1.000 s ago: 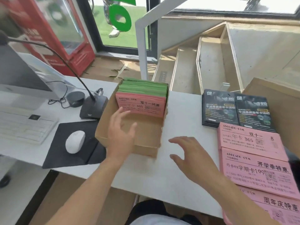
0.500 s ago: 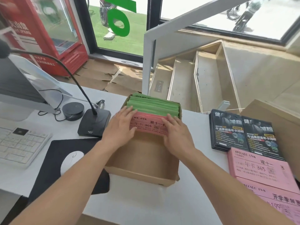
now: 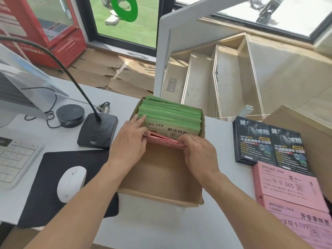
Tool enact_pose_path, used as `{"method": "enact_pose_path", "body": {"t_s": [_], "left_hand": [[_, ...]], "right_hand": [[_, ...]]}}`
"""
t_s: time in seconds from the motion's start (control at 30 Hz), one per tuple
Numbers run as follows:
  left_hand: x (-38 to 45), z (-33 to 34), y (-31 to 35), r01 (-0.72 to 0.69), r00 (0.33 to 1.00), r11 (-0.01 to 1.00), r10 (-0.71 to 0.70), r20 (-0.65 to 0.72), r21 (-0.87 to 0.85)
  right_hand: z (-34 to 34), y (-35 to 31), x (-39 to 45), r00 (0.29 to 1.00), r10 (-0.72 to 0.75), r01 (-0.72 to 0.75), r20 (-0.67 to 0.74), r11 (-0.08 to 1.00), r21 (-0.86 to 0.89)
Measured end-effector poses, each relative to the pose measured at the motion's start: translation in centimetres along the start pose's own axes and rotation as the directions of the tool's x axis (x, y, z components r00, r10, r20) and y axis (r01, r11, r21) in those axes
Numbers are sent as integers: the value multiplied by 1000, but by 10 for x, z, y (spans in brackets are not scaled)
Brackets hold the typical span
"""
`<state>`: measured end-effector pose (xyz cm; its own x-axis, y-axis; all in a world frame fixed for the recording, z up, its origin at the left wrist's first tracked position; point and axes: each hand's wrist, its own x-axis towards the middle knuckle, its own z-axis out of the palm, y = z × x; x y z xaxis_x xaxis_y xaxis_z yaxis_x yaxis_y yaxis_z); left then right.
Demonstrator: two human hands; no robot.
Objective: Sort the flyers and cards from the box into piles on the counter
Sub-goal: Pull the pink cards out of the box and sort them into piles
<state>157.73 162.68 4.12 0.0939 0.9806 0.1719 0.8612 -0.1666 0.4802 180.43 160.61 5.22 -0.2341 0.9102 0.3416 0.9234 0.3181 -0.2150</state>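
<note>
— Gripping what, exactly?
— Both hands pinch the slim bundle of pink paper cards (image 3: 167,141) mid-frame inside the open brown cardboard box (image 3: 158,196): left hand (image 3: 128,142) on its left end, right hand (image 3: 197,151) on its right.
— Its long axis?
— Across the frame, hand to hand, just in front of the green flyers (image 3: 170,115). The matching pink pile (image 3: 289,187) lies lower right on the white table (image 3: 152,229), nearer the right hand.

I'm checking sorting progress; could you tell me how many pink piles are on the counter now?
2: one pink pile in front of the black flyers, another nearer still; more may lie off-frame.
</note>
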Motion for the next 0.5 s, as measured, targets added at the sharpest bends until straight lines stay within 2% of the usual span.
{"method": "enact_pose_path", "body": {"t_s": [0.27,0.5], "left_hand": [[1,2,0,-27,1000,997,28,-14,66],[0,-1,4,-43,995,996,49,-82,73]], "right_hand": [[-1,0,-1,994,-60,59,-94,998,-17],[3,1,3,1000,-29,30,8,999,-31]]}}
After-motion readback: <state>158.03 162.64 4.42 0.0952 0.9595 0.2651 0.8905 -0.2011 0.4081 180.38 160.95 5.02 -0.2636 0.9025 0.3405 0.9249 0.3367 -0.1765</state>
